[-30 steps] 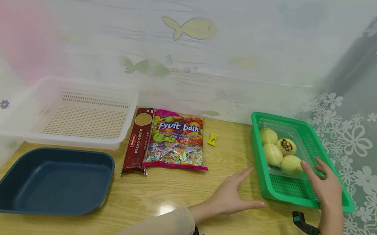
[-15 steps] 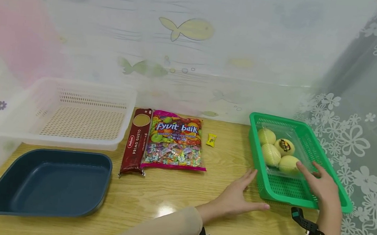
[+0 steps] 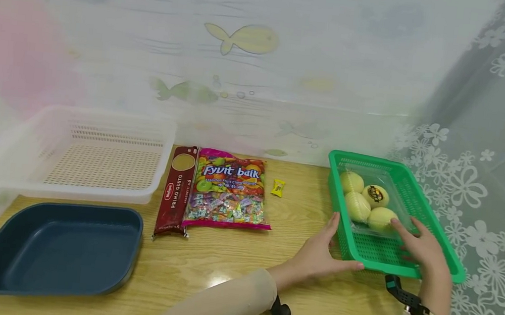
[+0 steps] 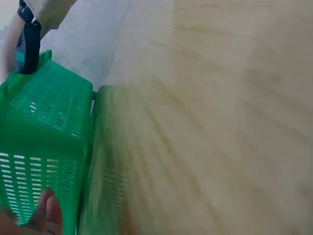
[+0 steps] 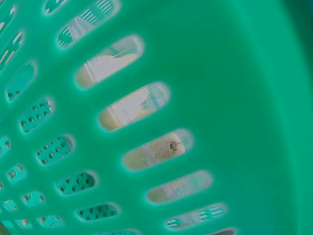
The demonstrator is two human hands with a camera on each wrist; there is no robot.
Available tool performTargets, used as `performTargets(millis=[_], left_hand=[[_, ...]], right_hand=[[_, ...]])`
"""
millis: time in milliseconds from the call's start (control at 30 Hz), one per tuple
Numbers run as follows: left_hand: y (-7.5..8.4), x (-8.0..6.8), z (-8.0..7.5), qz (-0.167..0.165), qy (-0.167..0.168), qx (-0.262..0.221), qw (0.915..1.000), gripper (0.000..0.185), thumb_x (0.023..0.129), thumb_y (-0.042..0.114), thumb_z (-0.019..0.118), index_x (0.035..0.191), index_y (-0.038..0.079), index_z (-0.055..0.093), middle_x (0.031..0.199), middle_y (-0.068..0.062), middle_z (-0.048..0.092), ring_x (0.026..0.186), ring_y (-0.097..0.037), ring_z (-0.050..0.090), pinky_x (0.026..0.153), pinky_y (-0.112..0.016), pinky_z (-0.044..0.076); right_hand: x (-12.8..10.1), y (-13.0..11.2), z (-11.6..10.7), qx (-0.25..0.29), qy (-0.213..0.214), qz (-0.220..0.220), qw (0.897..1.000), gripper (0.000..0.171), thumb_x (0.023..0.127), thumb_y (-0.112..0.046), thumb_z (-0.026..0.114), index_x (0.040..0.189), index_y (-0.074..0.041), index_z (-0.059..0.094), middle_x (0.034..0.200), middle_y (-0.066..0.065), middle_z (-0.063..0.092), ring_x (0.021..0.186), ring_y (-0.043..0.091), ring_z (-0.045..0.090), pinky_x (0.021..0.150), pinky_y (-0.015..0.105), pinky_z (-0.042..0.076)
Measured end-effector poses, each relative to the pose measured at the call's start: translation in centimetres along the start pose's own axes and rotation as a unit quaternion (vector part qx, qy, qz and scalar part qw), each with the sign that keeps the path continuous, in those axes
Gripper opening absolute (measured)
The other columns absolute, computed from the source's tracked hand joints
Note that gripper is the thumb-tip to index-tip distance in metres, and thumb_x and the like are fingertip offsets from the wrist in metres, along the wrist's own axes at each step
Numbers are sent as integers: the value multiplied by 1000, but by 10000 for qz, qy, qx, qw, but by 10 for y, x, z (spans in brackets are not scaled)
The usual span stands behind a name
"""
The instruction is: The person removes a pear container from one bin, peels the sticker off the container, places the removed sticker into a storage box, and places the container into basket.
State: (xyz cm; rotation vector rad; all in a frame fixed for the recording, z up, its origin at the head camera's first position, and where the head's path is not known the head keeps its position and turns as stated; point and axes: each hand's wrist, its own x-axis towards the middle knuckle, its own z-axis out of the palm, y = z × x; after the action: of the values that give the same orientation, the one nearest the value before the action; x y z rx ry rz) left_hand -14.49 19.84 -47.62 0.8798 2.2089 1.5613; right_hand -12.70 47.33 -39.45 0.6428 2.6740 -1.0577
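Observation:
A green slotted basket point(image 3: 364, 159) stands at the right of the wooden table, holding a clear pack of yellow round fruit point(image 3: 357, 205). My left hand point(image 3: 323, 250) lies against the basket's near left corner, fingers straight along the left wall and thumb along the front wall. My right hand point(image 3: 415, 244) reaches inside the basket, fingers spread and resting on the near end of the fruit pack. In the left wrist view a fingertip point(image 4: 49, 215) touches the basket wall point(image 4: 44, 147). The right wrist view is filled by the basket's slotted wall point(image 5: 234, 98), with fruit showing through the slots.
Left of the basket lie a small yellow candy point(image 3: 278, 187), a bag of fruit chews point(image 3: 226, 193) and a dark red spaghetti packet point(image 3: 176, 191). A white basket point(image 3: 71, 191) and a dark blue tray point(image 3: 56, 250) stand at the left. A flowered curtain point(image 3: 482, 190) hangs close on the right.
My left hand slid right across the table until it met the basket's near left corner. The right hand stayed in the basket on the fruit pack.

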Motion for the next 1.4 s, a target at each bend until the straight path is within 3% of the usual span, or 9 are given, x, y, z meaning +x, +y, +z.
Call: performTargets(millis=[133,333,567,867,1133,1400], left_hand=[[5,4,-3,112,19,113,9999,114,92,64,75,171,34,-1,178,10,-2,161,-22,23,123,-48,38],[10,8,-3,-2,162,319,9994,115,90,66,76,172,32,3,179,4,0,160,-29,27,119,-53,42],[10,10,-1,8,153,326,9994,116,91,66,75,171,30,0,179,3,-3,160,-31,26,120,-54,41],[12,12,-1,9,102,238,9997,117,90,67,75,171,31,-3,178,5,-5,161,-29,24,122,-53,39],[10,13,0,2,91,184,9998,117,90,67,75,171,32,-1,177,8,-5,161,-29,23,122,-54,39],[8,13,1,21,131,143,9998,117,90,66,76,171,33,-2,179,4,-2,161,-29,22,122,-55,38]], right_hand=[[0,0,1,81,-62,-6,9999,105,106,-69,35,165,2,-15,158,53,13,123,57,60,86,49,63],[1,-2,4,283,-197,-27,9994,105,107,-69,36,165,0,-18,159,53,7,102,37,75,82,43,64],[3,-2,1,830,-502,143,9952,100,108,-66,33,164,-5,-22,165,46,-6,93,20,76,82,40,64],[8,2,-7,1344,-804,216,9874,103,106,-69,35,164,-10,-26,168,38,-17,86,11,75,81,36,64],[12,7,-7,1982,-985,237,9749,97,109,-61,38,163,-14,-28,170,32,-22,88,2,72,89,31,62],[15,10,-12,2837,-1092,310,9522,91,113,-48,43,164,-18,-26,172,21,-28,88,-2,68,89,24,59]])
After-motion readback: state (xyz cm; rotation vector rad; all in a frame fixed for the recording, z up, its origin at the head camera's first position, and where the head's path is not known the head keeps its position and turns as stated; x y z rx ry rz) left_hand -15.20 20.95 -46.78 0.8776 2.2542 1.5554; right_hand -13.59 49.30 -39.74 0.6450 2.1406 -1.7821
